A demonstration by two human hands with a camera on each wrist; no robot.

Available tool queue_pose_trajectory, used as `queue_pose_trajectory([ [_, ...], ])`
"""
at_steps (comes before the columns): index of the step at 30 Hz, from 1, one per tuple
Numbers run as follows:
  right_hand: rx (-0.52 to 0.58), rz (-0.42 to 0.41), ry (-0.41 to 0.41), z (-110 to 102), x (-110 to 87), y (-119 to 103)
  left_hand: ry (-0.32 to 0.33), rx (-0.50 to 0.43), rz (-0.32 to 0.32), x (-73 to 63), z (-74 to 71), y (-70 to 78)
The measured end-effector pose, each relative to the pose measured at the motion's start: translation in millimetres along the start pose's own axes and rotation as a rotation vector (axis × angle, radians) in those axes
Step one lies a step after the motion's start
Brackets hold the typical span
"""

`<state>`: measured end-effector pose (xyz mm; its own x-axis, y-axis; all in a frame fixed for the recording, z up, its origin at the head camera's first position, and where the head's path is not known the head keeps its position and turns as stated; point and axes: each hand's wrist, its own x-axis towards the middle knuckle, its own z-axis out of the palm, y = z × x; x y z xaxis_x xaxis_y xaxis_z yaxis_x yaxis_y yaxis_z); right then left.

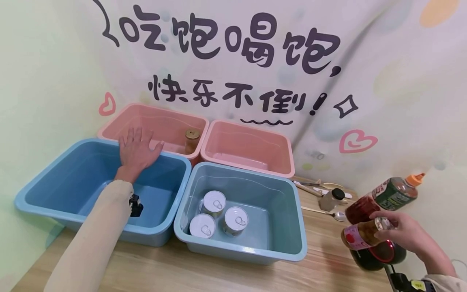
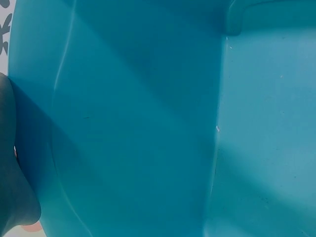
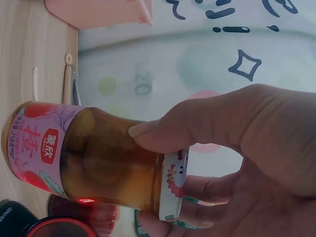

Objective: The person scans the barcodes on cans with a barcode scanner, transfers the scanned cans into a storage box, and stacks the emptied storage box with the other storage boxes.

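In the head view, my right hand grips a glass jar near its lid and holds it tilted at the right side of the table. The right wrist view shows the jar's pink fruit label, amber contents and white patterned lid, with thumb and fingers around the lid end. My left hand lies with fingers spread over the back rim of the blue tub, beside the pink tub behind. Only the hand's edge appears in the left wrist view. It holds nothing.
Several white-topped cans stand in the grey-blue tub. One gold-lidded can is in the left pink tub, next to another pink tub. A sauce bottle, black-capped jar, spoon and black device lie right.
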<state>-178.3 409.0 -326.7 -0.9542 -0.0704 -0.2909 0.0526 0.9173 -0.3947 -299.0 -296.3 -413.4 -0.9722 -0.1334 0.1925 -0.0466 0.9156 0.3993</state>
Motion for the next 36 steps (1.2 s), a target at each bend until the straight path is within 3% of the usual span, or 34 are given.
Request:
queue_pose_trajectory([
  [7, -0.071, -0.110, 0.101, -14.6, 0.1, -22.2, 0.013, -0.007, 0.007, 0.5, 0.7, 0.1],
  [15, -0.140, -0.212, 0.161, -35.3, 14.2, -74.8, 0.015, -0.003, 0.005, 0.2, 1.5, -2.0],
  [26, -0.103, -0.354, 0.094, -52.6, 55.7, -169.7, 0.013, 0.001, 0.006, -0.9, -0.4, -2.1],
  [36, -0.062, -0.376, 0.030, -50.1, 104.7, -263.4, 0.031, 0.011, 0.010, -1.4, 1.8, -2.7],
])
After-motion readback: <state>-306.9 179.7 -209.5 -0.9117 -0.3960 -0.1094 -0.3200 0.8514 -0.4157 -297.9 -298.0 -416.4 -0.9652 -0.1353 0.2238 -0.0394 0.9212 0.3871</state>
